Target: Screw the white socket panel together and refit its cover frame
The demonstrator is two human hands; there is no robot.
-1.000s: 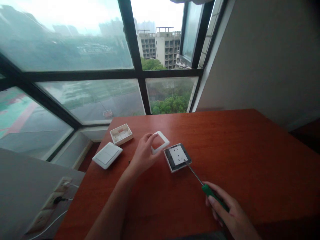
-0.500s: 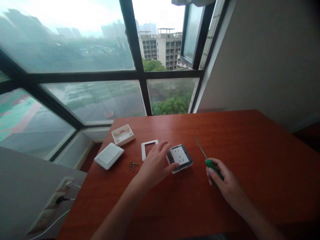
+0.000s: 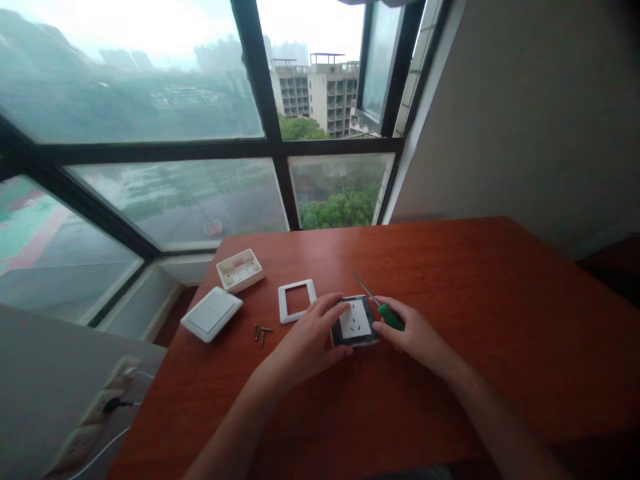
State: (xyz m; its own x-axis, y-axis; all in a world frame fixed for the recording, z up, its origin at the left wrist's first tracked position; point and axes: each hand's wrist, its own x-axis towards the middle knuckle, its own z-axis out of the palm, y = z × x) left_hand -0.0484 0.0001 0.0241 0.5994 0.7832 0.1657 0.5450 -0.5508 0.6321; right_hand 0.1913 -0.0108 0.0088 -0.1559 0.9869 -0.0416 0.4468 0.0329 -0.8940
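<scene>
A wall socket with a white slotted face and dark border sits on the table before me. My left hand grips its left side, fingers over the far edge and thumb at the near edge. In my right hand is a screwdriver with a green handle, its metal shaft pointing up and left past the socket's far side. The right fingers are at the socket's right edge; whether they press on it is hard to tell. A white square frame lies just beyond my left hand.
Several brass-coloured screws lie left of my left forearm. Farther left are a white switch and an open white back box on the reddish-brown table. Windows rise behind the table; wall outlets with cords are at lower left.
My left hand has closed on the socket, which has turned slightly. My right hand has moved left with the screwdriver, from well apart to the socket's right edge.
</scene>
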